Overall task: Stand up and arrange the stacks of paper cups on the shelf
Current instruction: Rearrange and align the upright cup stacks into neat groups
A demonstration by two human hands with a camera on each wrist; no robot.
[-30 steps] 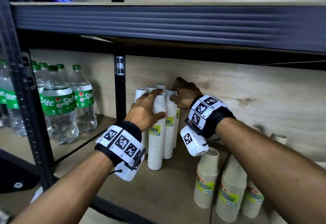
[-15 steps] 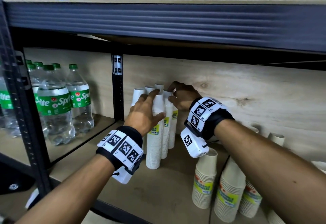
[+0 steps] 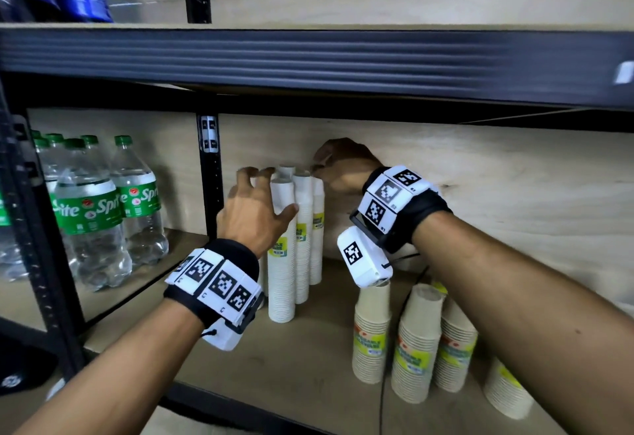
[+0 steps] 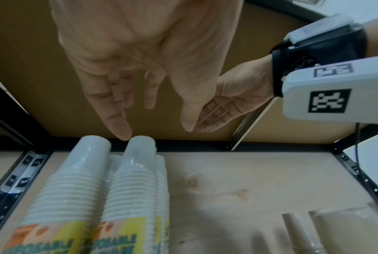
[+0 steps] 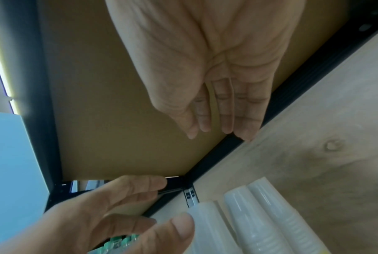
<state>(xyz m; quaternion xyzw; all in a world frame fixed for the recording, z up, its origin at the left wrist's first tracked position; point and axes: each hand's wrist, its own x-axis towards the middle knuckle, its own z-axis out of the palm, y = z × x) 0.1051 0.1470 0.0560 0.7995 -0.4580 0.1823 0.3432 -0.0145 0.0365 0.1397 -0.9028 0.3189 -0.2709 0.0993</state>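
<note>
Left hand (image 3: 254, 210) spread against the upright white cup stacks (image 3: 295, 239) on the shelf (image 3: 308, 349), right hand (image 3: 346, 169) loose-fingered behind them.

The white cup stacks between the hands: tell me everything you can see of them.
The white cup stacks are tall, slim columns of nested paper cups, upside down, each in clear wrap with a yellow and green label. Several stand upright and packed together at the back left of the wooden shelf, close to the black upright. The left hand spreads around their tops, thumb against one; the right hand hovers open by the rear tops.
</note>
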